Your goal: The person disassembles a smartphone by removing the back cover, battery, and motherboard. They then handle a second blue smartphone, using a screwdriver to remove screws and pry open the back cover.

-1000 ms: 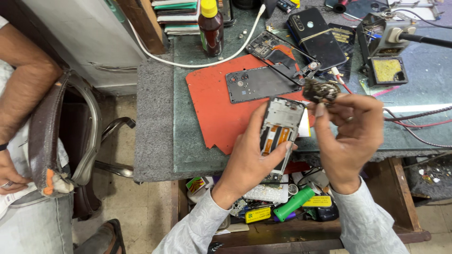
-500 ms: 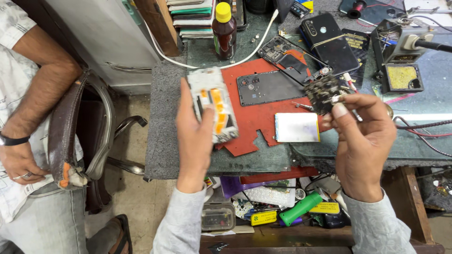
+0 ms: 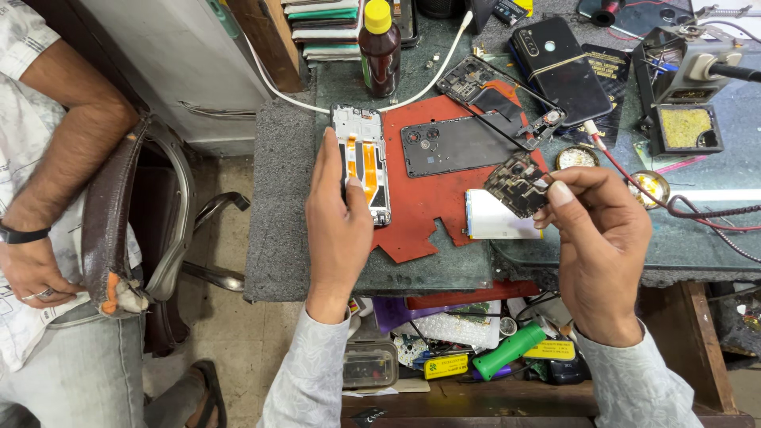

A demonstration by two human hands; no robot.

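My left hand (image 3: 337,226) rests on an opened phone frame (image 3: 361,162) with orange flex cables, lying at the left edge of a red work mat (image 3: 420,218). My right hand (image 3: 598,246) pinches a small dark circuit board (image 3: 517,186) between thumb and fingers, held just above the bench. A white rectangular piece (image 3: 495,218) lies on the bench under the board. A dark phone back cover (image 3: 456,144) lies on the mat between my hands.
A brown bottle with a yellow cap (image 3: 380,47), a black phone (image 3: 559,67), a soldering stand with sponge (image 3: 686,127) and red wires (image 3: 697,210) crowd the bench. An open drawer (image 3: 460,349) of parts sits below. Another person (image 3: 47,222) sits on a chair at left.
My left hand has carried the phone frame leftwards and laid it down on the mat's left edge. The white piece now lies on the bench. My right hand still holds the board.
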